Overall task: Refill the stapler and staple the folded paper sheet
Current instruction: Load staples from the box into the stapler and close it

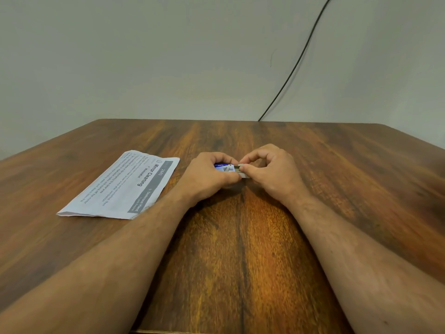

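Step in hand: we judge it to be opening the staple box (224, 168) to get a strip out for the refill; nothing loaded yet.
Left hand: left hand (209, 175) curled round the small blue-and-white box, holding it just above the wooden table (337, 189) at centre.
Right hand: right hand (269, 169) pinches the pale inner tray (242, 171) that sticks out of the box's right end, thumb and forefinger closed on it.
Stapler: not visible to us in this view; it may be hidden behind the hands, we cannot tell.
Folded paper sheet: folded paper sheet (125, 186) lies flat on the table to the left of the left hand, near it but not touching, printed side up.
Background: a black cable (296, 63) runs down the wall behind the table's far edge.
Technique, grip: we would hold the sleeve by its long sides only, so the tray is not squeezed and can slide.
Technique, pull: draw the tray straight along the box's axis, slowly, keeping it level; a tilt could spill staple strips.
Technique, extent: stop once one strip can be lifted; no need to pull the tray fully free.
Risk: staple strips break apart easily if bent; lift one by its ends.
Progress: early, by our estimate; refill and stapling both remain.
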The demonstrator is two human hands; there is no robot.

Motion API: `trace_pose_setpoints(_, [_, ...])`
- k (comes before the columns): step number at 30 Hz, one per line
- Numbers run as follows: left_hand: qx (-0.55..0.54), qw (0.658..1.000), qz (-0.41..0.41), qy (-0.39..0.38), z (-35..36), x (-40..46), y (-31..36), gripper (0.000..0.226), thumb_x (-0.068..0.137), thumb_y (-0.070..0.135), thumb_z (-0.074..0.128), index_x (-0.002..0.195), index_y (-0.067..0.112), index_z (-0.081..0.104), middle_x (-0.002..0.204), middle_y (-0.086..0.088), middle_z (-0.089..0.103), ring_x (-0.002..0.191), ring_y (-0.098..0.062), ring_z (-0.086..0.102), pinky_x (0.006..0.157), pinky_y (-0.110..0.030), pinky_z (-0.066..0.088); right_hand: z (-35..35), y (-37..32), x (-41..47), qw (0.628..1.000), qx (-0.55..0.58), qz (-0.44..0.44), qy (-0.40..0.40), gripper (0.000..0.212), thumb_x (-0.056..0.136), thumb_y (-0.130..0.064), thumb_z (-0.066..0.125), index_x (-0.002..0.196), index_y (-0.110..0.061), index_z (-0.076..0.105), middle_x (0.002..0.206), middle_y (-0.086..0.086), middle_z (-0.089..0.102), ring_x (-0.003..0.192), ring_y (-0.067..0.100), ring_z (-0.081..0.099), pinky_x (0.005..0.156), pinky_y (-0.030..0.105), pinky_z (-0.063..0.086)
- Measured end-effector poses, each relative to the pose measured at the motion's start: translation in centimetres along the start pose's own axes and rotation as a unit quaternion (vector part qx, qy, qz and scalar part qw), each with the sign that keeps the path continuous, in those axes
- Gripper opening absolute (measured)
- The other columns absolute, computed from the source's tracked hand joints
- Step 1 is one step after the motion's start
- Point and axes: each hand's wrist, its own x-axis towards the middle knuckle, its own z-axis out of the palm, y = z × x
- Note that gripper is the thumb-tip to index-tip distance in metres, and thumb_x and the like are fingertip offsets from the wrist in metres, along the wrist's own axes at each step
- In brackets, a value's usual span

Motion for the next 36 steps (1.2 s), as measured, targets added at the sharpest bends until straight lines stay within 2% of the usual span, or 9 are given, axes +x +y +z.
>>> trace_pose_setpoints(3, [-0.010,1.000,0.001,0.003,0.02,0.03,-0.12,0.026,0.073,0.030,0.081,0.098,0.028,0.077,0.096,0.001,0.077,0.091,-0.019,0.074,0.089,-0.044,0.061,-0.07,-0.12,-0.03,1.000,0.002,0.006,-0.009,0.004,0.081,-0.024,0.080,0.084,-0.026,0.076,0.097,-0.005,0.064,0.080,0.006,0.056,0.066,0.019,0.039])
trace_pose_setpoints(6, [-0.019,1.000,0.000,-0.005,0.05,0.12,-0.15,0.026,0.072,0.029,0.081,0.098,0.026,0.077,0.097,0.000,0.077,0.092,-0.021,0.075,0.090,-0.046,0.061,-0.22,-0.11,-0.08,0.999,0.021,0.021,-0.027,0.005,0.082,-0.023,0.079,0.086,-0.024,0.076,0.094,-0.004,0.069,0.072,0.007,0.060,0.062,0.019,0.043])
trace_pose_setpoints(9, [-0.023,1.000,0.002,-0.008,0.04,0.14,-0.11,0.023,0.079,0.023,0.081,0.101,0.024,0.077,0.099,-0.001,0.076,0.093,-0.020,0.074,0.088,-0.041,0.062,-0.42,-0.18,-0.27,0.997,0.052,0.040,-0.038,0.005,0.086,-0.020,0.076,0.090,-0.021,0.074,0.079,-0.001,0.071,0.046,0.003,0.057,0.046,0.018,0.044])
trace_pose_setpoints(11, [-0.033,0.999,0.004,-0.009,0.04,0.13,-0.10,0.022,0.081,0.020,0.080,0.103,0.023,0.076,0.101,-0.001,0.075,0.093,-0.019,0.072,0.083,-0.035,0.061,-0.54,-0.22,-0.31,0.994,0.083,0.061,-0.043,0.007,0.088,-0.018,0.074,0.095,-0.018,0.071,0.074,0.001,0.071,0.039,0.005,0.056,0.042,0.021,0.046])
trace_pose_setpoints(16, [-0.052,0.999,0.010,-0.012,-0.03,0.01,0.01,0.025,0.082,0.013,0.079,0.104,0.022,0.074,0.098,0.001,0.073,0.084,-0.009,0.067,0.069,-0.023,0.051,-0.52,-0.15,-0.07,0.966,0.211,0.128,-0.075,0.012,0.090,-0.002,0.068,0.099,-0.009,0.062,0.081,0.017,0.073,0.056,0.025,0.072,0.049,0.030,0.057])
trace_pose_setpoints(21, [-0.043,0.999,0.020,-0.011,0.06,0.02,-0.03,0.031,0.081,0.009,0.080,0.108,0.022,0.072,0.103,0.002,0.072,0.089,-0.011,0.068,0.072,-0.023,0.054,-0.71,-0.21,0.01,0.964,0.206,0.157,-0.054,0.014,0.091,0.003,0.061,0.096,-0.010,0.063,0.085,0.019,0.074,0.063,0.028,0.076,0.051,0.028,0.059])
trace_pose_setpoints(29, [-0.054,0.998,0.026,-0.009,0.11,0.19,-0.27,0.033,0.082,0.008,0.079,0.110,0.024,0.073,0.107,0.003,0.072,0.093,-0.013,0.068,0.073,-0.024,0.053,-0.77,-0.17,0.06,0.965,0.197,0.173,-0.019,0.017,0.092,0.004,0.057,0.093,-0.012,0.064,0.088,0.017,0.074,0.061,0.026,0.075,0.052,0.030,0.060])
trace_pose_setpoints(33, [-0.061,0.998,0.020,-0.001,-0.05,0.33,-0.56,0.030,0.082,0.010,0.079,0.107,0.025,0.076,0.101,0.004,0.074,0.086,-0.011,0.068,0.070,-0.024,0.054,-0.70,-0.10,-0.06,0.978,0.162,0.132,-0.021,0.021,0.091,0.002,0.059,0.093,-0.018,0.065,0.095,0.013,0.073,0.063,0.025,0.076,0.054,0.032,0.061])
trace_pose_setpoints(36, [-0.071,0.997,0.008,0.000,-0.07,0.52,-0.71,0.029,0.082,0.012,0.079,0.107,0.025,0.078,0.099,0.003,0.076,0.084,-0.012,0.070,0.068,-0.023,0.054,-0.57,0.03,-0.12,0.997,0.075,0.011,0.018,0.026,0.087,-0.006,0.058,0.085,-0.027,0.072,0.103,0.001,0.065,0.076,0.021,0.072,0.056,0.032,0.059])
